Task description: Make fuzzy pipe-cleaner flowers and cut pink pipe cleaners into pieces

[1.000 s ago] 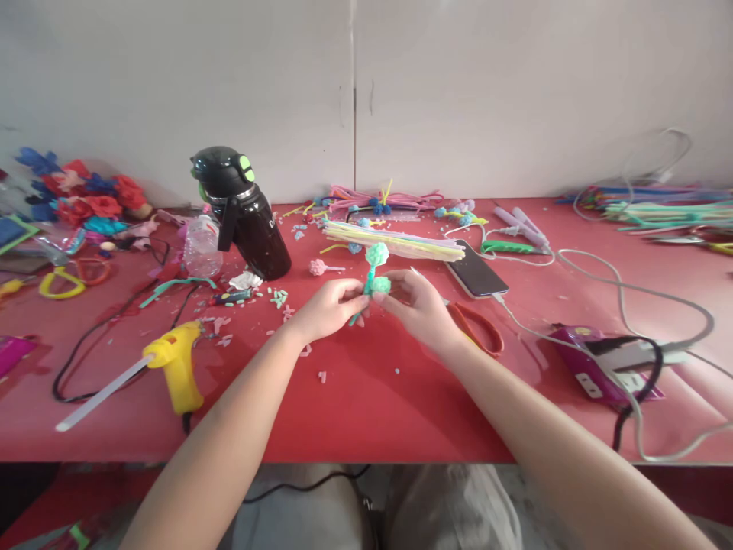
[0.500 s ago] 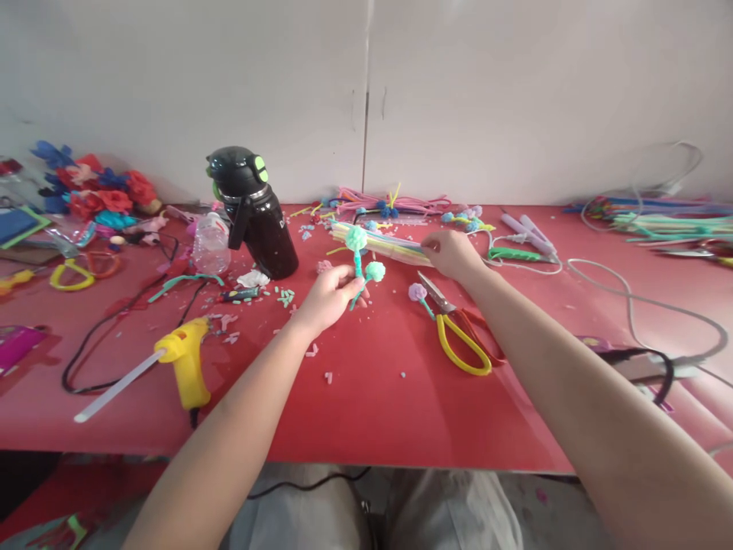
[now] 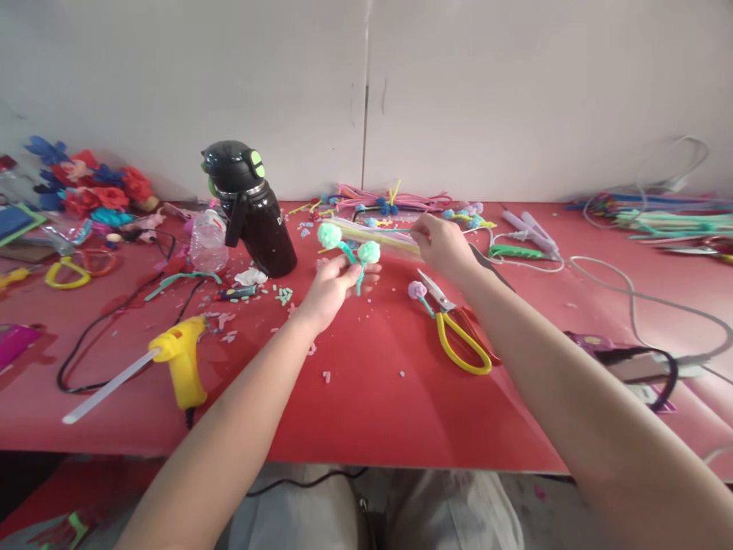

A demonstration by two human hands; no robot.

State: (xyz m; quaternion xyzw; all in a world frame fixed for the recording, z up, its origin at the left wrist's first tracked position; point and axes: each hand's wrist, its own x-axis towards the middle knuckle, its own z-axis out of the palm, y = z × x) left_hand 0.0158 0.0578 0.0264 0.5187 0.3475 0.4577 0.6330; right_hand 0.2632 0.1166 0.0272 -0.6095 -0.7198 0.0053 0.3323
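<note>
Teal pipe-cleaner stems with two mint pom-poms sit pinched in your left hand above the counter. Just right of that grip, your right hand pinches one strand from the pipe-cleaner bundle; draw it out level, clear of the scissors nearer you.

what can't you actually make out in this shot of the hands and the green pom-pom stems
Head view only:
- Right hand: its fingertips sit on the clear packet of pastel pipe cleaners; whether they pinch a single strand is too small to tell.
- Left hand: holds the mint-green pom-pom stems; its fingers hide their lower ends.
- Black insulated flask: lettering cut off by its curve.
- Dark phone: mostly behind the right forearm.
</note>
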